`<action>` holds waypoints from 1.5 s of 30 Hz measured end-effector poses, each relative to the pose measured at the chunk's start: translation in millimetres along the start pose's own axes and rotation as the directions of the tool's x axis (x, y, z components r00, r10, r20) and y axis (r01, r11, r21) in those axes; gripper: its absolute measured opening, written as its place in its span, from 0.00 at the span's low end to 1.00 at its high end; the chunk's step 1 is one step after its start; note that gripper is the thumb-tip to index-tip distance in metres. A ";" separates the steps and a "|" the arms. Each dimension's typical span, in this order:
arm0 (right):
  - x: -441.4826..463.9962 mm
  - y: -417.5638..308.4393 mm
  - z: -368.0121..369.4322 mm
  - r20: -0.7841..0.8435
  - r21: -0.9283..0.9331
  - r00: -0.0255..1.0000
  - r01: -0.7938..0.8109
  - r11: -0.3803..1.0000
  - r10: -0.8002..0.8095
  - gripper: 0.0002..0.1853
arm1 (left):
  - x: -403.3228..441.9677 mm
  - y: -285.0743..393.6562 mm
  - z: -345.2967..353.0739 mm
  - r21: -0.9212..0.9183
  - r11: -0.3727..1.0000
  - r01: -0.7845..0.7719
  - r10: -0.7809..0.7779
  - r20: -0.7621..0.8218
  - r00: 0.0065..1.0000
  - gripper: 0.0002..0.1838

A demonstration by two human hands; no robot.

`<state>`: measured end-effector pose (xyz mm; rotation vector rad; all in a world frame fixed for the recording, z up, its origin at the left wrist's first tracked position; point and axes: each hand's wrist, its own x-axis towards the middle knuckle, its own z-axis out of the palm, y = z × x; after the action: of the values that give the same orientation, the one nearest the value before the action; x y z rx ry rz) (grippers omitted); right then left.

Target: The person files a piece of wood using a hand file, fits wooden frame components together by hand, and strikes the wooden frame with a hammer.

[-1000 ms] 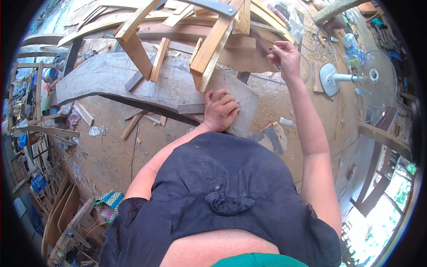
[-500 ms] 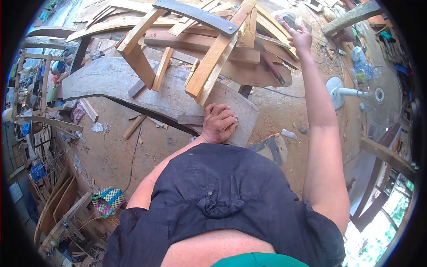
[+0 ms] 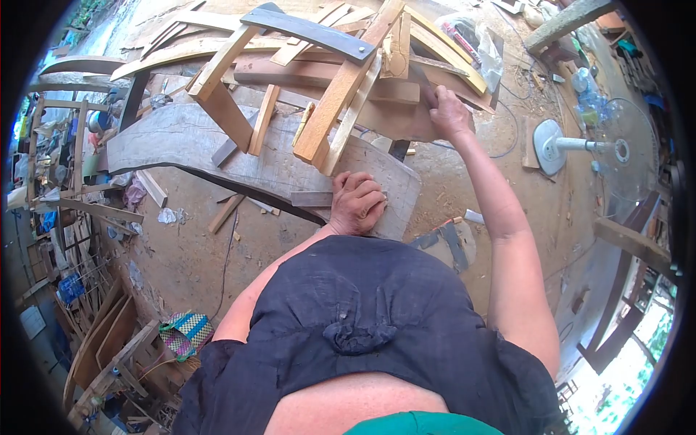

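Note:
My left hand (image 3: pixel 357 204) is closed, its fingers curled over the right end of a short grey wood strip (image 3: pixel 310 199), on the weathered grey board (image 3: pixel 167 138). My right hand (image 3: pixel 451 116) reaches forward to a brown board (image 3: pixel 388 119), with curled fingers around a dark-handled tool that it mostly hides. Between and beyond my hands stands an angled wooden frame (image 3: pixel 330 119) with a grey crosspiece (image 3: pixel 308 30). A narrow light wood piece (image 3: pixel 263 119) stands near its left leg.
Long wood strips (image 3: pixel 196 54) lie at the back. A white fan (image 3: pixel 551 148) is on the right, near plastic bottles (image 3: pixel 583 83). Wood offcuts (image 3: pixel 226 214) and a cable lie on the floor. A checkered bag (image 3: pixel 185 333) sits lower left, beside stacked timber (image 3: pixel 112 337).
My right hand went forward to the red-and-grey item at the back, then came back left and down onto the dark-handled tool. My left hand stayed on the grey strip.

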<state>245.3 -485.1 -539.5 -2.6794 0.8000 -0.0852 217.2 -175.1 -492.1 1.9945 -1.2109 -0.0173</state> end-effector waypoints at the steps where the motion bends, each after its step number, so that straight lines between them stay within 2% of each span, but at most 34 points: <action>1: -1.3 -7.5 -3.5 -0.003 0.001 1.000 -0.002 1.000 0.002 0.14 | 0.7 0.2 0.0 0.002 1.000 -0.007 0.007 -0.010 1.000 0.09; 3: -5.9 -24.2 -14.9 0.034 0.069 0.999 0.012 0.998 -0.014 0.09 | 0.4 0.0 0.4 0.006 1.000 -0.011 0.011 -0.009 1.000 0.09; 7: -5.8 -22.4 -2.4 -0.021 0.147 0.998 0.063 0.987 -0.061 0.10 | 1.3 0.5 -0.1 0.011 1.000 -0.017 0.017 -0.008 1.000 0.09; 10: -3.2 -22.7 4.8 -0.069 0.104 0.993 0.097 0.990 -0.090 0.12 | 1.7 1.4 0.0 0.015 1.000 -0.013 0.013 -0.007 1.000 0.09; 12: -1.1 -22.9 0.8 0.003 -0.004 0.997 0.081 0.997 -0.081 0.11 | 1.4 1.6 -0.5 0.018 1.000 -0.009 0.009 -0.002 1.000 0.09; 13: 1.3 -25.6 -8.7 0.001 0.000 0.996 0.087 0.996 -0.087 0.11 | 1.4 1.9 -0.6 0.015 1.000 -0.002 0.002 0.001 1.000 0.09; 15: 9.0 -31.8 -37.9 0.138 -0.144 0.989 0.080 0.986 -0.060 0.10 | 1.0 2.3 -0.1 0.017 1.000 0.004 -0.004 -0.001 1.000 0.09; 16: 17.7 -30.1 -47.0 0.136 -0.141 0.988 0.087 0.986 -0.068 0.10 | 1.2 2.3 -0.3 0.013 1.000 0.007 -0.007 0.001 1.000 0.09; 18: 43.7 -20.3 -58.1 0.115 0.025 0.993 -0.003 1.000 0.001 0.11 | 2.0 2.6 -1.4 0.022 1.000 0.006 -0.006 -0.001 1.000 0.09; 22: 90.0 -6.3 -58.5 0.035 0.068 0.996 0.080 0.994 -0.083 0.12 | 2.3 3.3 -1.2 0.029 1.000 0.003 -0.003 0.002 1.000 0.08; 24: 111.7 -5.3 -47.5 0.055 -0.014 0.991 0.123 0.992 -0.122 0.13 | 0.8 2.0 0.5 0.042 0.999 -0.001 0.002 -0.006 1.000 0.08; 25: 120.2 -10.4 -46.6 0.145 -0.027 0.986 0.088 0.996 -0.083 0.15 | 1.4 2.0 0.1 0.041 0.999 0.003 -0.003 -0.003 1.000 0.08; 26: 125.1 -14.6 -44.4 0.136 -0.021 0.987 0.090 0.996 -0.087 0.15 | 1.8 2.2 0.0 0.041 0.999 0.006 -0.006 0.001 1.000 0.08; 28: 134.6 -22.3 -38.1 0.180 -0.127 0.978 0.134 0.983 -0.110 0.16 | 1.6 2.5 -0.5 0.058 0.998 0.005 -0.006 0.013 1.000 0.08; 30: 144.2 -26.2 -29.4 0.132 -0.124 0.981 0.157 0.980 -0.140 0.16 | 0.7 1.4 -0.2 0.038 0.999 0.019 -0.021 0.047 0.999 0.08; 32: 146.7 -39.5 -26.8 0.089 -0.228 0.982 0.182 0.957 -0.166 0.17 | 0.8 0.6 0.3 0.046 0.999 0.018 -0.020 0.045 0.999 0.08; 38: 174.5 -42.4 6.1 0.094 -0.355 0.967 0.254 0.900 -0.236 0.14 | 1.7 0.1 0.7 0.060 0.998 0.014 -0.017 0.047 0.999 0.08; 40: 180.3 -42.5 16.1 0.053 -0.386 0.983 0.182 0.904 -0.175 0.14 | 3.2 1.0 0.6 0.054 0.998 0.024 -0.026 0.038 0.999 0.08; 45: 183.9 -45.8 19.7 0.044 -0.396 0.990 0.138 0.908 -0.132 0.14 | 4.3 1.8 -1.3 0.048 0.998 0.034 -0.036 0.031 0.999 0.09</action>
<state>426.6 -542.9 -549.8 -3.1148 0.6851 0.0752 218.7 -178.0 -488.5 2.0638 -1.2066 -0.0385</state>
